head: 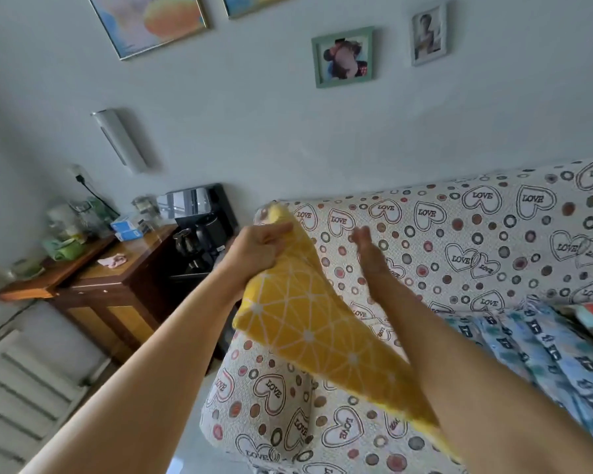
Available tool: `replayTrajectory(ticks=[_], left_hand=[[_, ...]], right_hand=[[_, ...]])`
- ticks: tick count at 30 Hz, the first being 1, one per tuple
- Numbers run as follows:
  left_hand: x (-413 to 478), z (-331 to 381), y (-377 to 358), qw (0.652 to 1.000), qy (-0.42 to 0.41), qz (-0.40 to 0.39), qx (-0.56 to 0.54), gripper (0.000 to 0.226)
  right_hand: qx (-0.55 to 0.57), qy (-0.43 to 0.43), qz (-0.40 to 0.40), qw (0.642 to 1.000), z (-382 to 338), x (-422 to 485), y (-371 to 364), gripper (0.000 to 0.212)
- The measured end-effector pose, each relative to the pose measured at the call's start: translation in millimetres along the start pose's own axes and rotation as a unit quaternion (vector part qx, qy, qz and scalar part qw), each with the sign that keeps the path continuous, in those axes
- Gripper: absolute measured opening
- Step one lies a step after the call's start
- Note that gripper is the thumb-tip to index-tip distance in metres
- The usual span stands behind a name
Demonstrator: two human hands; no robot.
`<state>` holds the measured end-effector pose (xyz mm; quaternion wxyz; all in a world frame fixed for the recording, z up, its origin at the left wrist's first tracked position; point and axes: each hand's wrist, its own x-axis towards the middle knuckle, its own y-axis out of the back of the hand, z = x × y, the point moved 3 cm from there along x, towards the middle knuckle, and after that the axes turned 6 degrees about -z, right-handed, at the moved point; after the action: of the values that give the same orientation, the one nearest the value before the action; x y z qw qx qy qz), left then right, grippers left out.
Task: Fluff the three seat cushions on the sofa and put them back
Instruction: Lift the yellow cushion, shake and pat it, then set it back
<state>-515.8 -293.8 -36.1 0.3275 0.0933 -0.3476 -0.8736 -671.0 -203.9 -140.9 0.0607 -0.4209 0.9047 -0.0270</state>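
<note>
A yellow cushion (308,330) with a white line pattern hangs tilted in the air over the left end of the sofa (459,234). My left hand (259,246) grips its upper edge, fingers curled into the fabric. My right hand (368,249) is to the right of the cushion's top, fingers straight and together, apart from the fabric. The right forearm crosses in front of the cushion's lower part. The sofa has a white cover printed with hearts and circles. A blue patterned cushion (541,350) lies on the seat at the right.
A wooden side table (113,275) stands left of the sofa, holding a black coffee machine (202,230), boxes and jars. A white radiator (24,388) is at the lower left. Framed pictures (343,56) hang on the wall above.
</note>
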Motion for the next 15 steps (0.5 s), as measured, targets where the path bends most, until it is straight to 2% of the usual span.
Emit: replayTrajectory(ticks=[5, 7, 9, 10, 11, 12, 13, 15], left_hand=[[-2.5, 2.5, -1.0, 0.998, 0.007, 0.008, -0.069, 0.037], [-3.0, 8.4, -1.2, 0.996, 0.004, 0.01, -0.094, 0.037], [-2.7, 16.2, -1.7, 0.994, 0.0, 0.019, -0.109, 0.037], [-2.1, 21.8, -4.0, 0.993, -0.006, 0.023, -0.113, 0.037], [0.3, 29.1, -6.4, 0.992, -0.014, 0.03, -0.12, 0.037], [2.4, 35.6, -12.2, 0.991, -0.022, 0.032, -0.124, 0.037], [5.7, 41.7, -18.9, 0.991, -0.029, 0.029, -0.129, 0.037], [10.5, 51.1, -34.7, 0.992, -0.033, 0.003, -0.121, 0.037]], right_hand=[[-0.088, 0.017, 0.117, 0.989, -33.9, 4.2, 85.6, 0.068], [-0.096, 0.032, 0.189, 0.977, -50.1, 13.0, 120.2, 0.07], [-0.039, 0.056, 0.307, 0.949, -55.3, 20.1, 151.9, 0.081], [0.022, 0.074, 0.375, 0.924, -49.3, 20.6, 155.7, 0.081], [0.057, 0.081, 0.435, 0.895, -39.5, 19.4, 147.4, 0.072], [0.063, 0.085, 0.457, 0.883, -23.7, 18.8, 129.1, 0.063], [0.064, 0.082, 0.429, 0.898, -6.7, 20.9, 99.5, 0.059], [0.066, 0.047, 0.248, 0.965, 26.0, 25.3, 26.0, 0.058]])
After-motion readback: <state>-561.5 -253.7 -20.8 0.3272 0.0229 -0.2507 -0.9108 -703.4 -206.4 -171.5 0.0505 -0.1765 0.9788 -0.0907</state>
